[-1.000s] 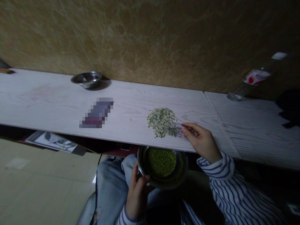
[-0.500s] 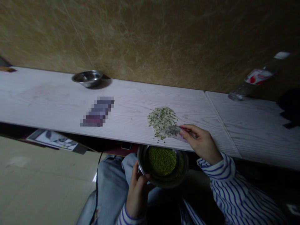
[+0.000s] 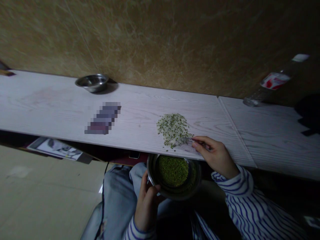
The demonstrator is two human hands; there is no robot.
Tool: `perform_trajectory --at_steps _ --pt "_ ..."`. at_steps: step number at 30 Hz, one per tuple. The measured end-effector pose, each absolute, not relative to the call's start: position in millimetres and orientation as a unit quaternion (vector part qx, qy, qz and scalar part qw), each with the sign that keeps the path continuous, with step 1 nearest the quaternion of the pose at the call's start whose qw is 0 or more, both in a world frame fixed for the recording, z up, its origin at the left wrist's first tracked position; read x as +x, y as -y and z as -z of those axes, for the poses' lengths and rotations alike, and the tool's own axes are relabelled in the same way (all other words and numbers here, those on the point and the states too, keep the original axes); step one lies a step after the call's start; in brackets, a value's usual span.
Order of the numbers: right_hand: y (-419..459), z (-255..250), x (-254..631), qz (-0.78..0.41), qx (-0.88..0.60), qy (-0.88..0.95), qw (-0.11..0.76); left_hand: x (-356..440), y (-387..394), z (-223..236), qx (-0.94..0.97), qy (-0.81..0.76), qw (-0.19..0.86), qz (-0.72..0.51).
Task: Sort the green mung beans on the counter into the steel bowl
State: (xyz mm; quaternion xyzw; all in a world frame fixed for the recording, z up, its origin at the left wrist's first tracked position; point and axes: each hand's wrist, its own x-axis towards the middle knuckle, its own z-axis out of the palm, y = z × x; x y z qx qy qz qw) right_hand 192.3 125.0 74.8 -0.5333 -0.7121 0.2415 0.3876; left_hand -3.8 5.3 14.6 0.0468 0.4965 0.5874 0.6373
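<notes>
My left hand (image 3: 147,203) grips the rim of a metal bowl (image 3: 196,186) on its near left side. The bowl sits at my lap, just below the table's edge, and holds many green beans (image 3: 173,170) that look like mung beans. My right hand (image 3: 216,155) pinches a thin, clear plastic piece (image 3: 187,144) low over the tabletop; its exact kind is hard to make out. The plastic lies against the lower right side of a spread pile of small green and white grains (image 3: 172,128), the white ones resembling rice.
An empty small metal bowl (image 3: 92,83) stands by the wall at the back left. Nearer me lies a blurred-out flat item (image 3: 103,118) on the white table (image 3: 140,103). A clear bottle (image 3: 275,81) stands at the right, beside a dark object (image 3: 310,111). Under the table is an open drawer (image 3: 57,149).
My right hand has moved slightly down and right with the plastic piece, which now shows fewer dark bits. Some grains lie farther right beside it. The left hand and bowl stay put.
</notes>
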Motion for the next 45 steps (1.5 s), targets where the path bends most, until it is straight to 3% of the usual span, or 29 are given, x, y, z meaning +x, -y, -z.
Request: perform_trajectory --at_steps 45 --pt "-128.2 -76.7 184.5 -0.242 -0.523 0.725 0.377 -1.8 -4.7 -19.5 0.05 -0.513 0.619 -0.592"
